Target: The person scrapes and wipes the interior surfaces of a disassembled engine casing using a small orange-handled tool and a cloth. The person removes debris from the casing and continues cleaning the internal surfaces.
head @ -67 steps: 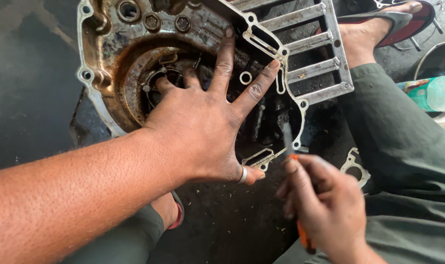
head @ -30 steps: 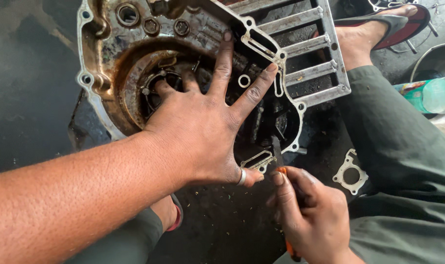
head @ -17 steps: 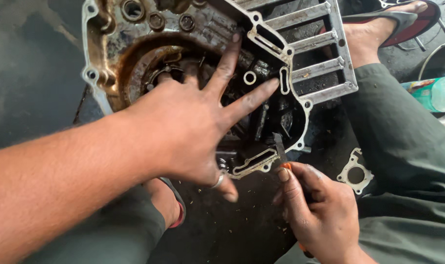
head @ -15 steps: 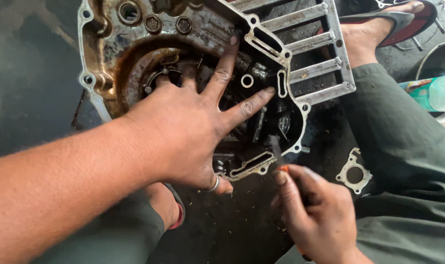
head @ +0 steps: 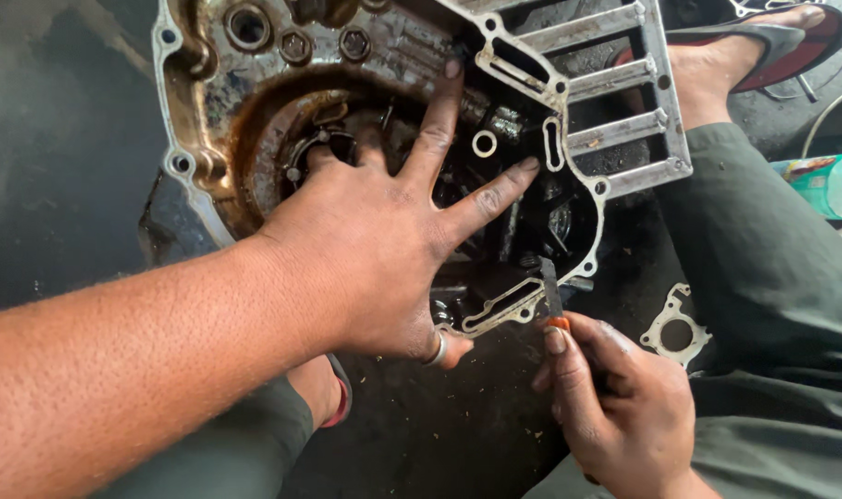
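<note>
An oily metal engine casing lies on the dark floor in front of me, its inside stained brown. My left hand lies flat on it with the fingers spread, pressing over the round cavity; a ring sits on the little finger. My right hand grips a small tool with an orange handle and a flat dark blade. The blade tip touches the casing's lower rim near the bottom right edge.
A loose metal gasket lies on the floor to the right of the casing. My green-trousered leg and sandalled foot flank the right side. A green plastic bottle lies at the far right edge.
My right hand has moved the tool's blade up to the casing's lower rim. My left hand has shifted slightly on the casing and stays pressed flat.
</note>
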